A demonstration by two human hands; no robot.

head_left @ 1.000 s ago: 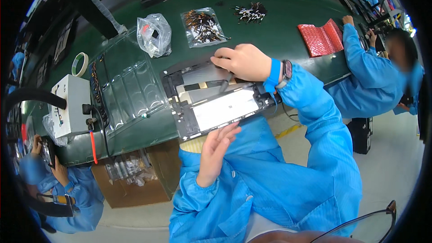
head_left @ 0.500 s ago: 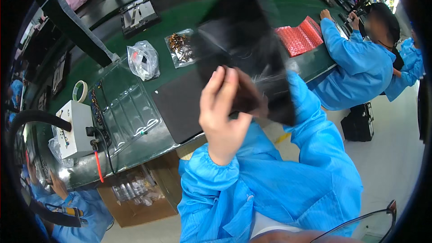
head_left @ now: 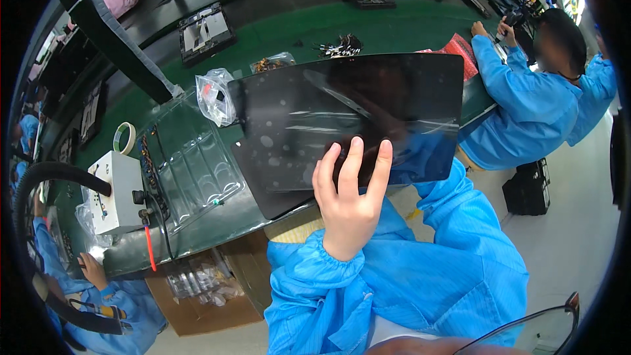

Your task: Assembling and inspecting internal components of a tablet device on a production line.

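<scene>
A large glossy black panel [head_left: 282,112], like a flat screen with rounded corners, is held up tilted over the front of the bench. Pale smudges and reflections show on its face. My left hand [head_left: 348,207] lies over the panel's lower edge, its fingers stretched out and spread against the glossy face. My right forearm reaches behind the panel's right side; that hand and its fingers are hidden. Beneath the panel's lower left, a dark flat mat [head_left: 263,190] lies on the bench edge.
On the green bench [head_left: 276,33] lie a clear plastic bag [head_left: 215,97], a transparent tray [head_left: 197,171], a tape roll [head_left: 123,138], a white control box [head_left: 117,194] and a bundle of small cables [head_left: 342,46]. Red bubble wrap [head_left: 460,52] lies near a co-worker [head_left: 526,92] at right. A cardboard box [head_left: 204,289] stands below.
The panel has turned from steeply upright to a broad face toward me, lower and wider across the bench. My left hand has shifted right and down, its fingers spreading.
</scene>
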